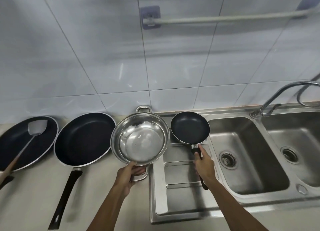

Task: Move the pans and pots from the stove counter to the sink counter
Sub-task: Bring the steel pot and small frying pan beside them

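Observation:
A shiny steel pot point(140, 140) with two loop handles sits at the left edge of the sink's ribbed drainboard point(180, 192). My left hand point(128, 177) grips its near handle. A small dark frying pan point(190, 127) rests on the drainboard to the pot's right. My right hand point(205, 164) is closed around its black handle. Left of the pot lies a large dark frying pan point(84, 138) with a long black handle. At the far left a dark wok-like pan point(26, 144) holds a metal spatula point(35, 129).
A double steel sink point(251, 154) lies to the right, with a curved tap point(280, 95) behind it. A tiled wall with a towel rail point(225, 18) rises behind the counter point(34, 204).

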`<action>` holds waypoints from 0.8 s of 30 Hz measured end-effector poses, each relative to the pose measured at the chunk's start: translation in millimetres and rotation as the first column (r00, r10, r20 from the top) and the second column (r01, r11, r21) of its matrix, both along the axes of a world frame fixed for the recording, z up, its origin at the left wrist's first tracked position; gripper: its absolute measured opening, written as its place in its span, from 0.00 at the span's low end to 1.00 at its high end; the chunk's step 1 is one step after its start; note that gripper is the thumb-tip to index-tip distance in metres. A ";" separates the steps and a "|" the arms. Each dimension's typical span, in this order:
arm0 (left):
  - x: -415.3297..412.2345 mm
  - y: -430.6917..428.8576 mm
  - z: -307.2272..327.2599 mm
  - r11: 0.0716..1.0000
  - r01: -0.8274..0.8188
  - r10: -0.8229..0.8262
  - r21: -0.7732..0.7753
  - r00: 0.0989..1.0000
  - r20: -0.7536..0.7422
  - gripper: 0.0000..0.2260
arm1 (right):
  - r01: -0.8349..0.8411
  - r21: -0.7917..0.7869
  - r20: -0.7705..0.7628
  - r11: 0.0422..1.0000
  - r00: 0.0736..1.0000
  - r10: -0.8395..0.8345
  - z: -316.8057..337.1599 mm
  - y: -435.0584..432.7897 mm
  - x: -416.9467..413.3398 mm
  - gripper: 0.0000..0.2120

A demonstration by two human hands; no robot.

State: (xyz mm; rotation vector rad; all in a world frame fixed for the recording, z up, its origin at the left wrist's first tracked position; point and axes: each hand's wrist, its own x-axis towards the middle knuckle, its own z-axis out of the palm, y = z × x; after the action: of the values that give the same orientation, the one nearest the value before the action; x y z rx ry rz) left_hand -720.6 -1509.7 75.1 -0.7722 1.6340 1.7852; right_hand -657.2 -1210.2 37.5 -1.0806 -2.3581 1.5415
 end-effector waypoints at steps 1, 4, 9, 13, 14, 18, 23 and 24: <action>-0.2 0.4 -1.8 1.000 -0.003 0.003 0.003 1.000 0.004 0.13 | -0.009 -0.011 0.001 1.000 1.000 0.009 -0.3 -1.3 -2.8 0.22; -0.5 1.2 -6.3 1.000 -0.023 0.023 0.006 1.000 0.000 0.14 | -0.017 -0.056 0.012 0.998 1.000 0.017 -2.3 -4.2 -9.2 0.22; 0.0 0.7 -11.6 0.998 -0.053 0.053 0.020 0.999 0.000 0.15 | -0.017 -0.097 0.034 0.995 0.999 0.020 -2.5 -5.3 -13.4 0.23; -0.4 0.4 -15.1 0.995 -0.088 0.089 0.038 0.996 -0.005 0.16 | -0.039 -0.109 0.049 0.993 0.998 0.044 -0.6 -4.0 -19.8 0.24; -0.2 0.4 -16.1 0.994 -0.100 0.100 0.043 0.995 -0.007 0.17 | -0.044 -0.109 0.051 0.993 0.997 0.050 0.1 -4.3 -21.0 0.24; -0.3 1.5 -17.4 0.992 -0.115 0.115 0.056 0.993 0.003 0.21 | -0.062 -0.116 0.062 0.991 0.996 0.070 1.5 -4.5 -22.0 0.24; 1.2 1.5 -16.8 0.992 -0.119 0.119 0.052 0.993 -0.003 0.23 | -0.093 -0.121 0.065 0.988 0.993 0.101 5.1 -3.3 -19.2 0.26; 1.9 1.8 -16.4 0.992 -0.114 0.115 0.052 0.993 -0.006 0.23 | -0.091 -0.122 0.061 0.988 0.993 0.099 5.7 -3.4 -17.1 0.26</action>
State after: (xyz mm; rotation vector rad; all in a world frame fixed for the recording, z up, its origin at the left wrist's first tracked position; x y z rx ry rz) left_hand -718.7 -1507.8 58.7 -0.8508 1.5705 1.9050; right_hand -674.3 -1213.6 43.2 -1.0745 -2.4221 1.7242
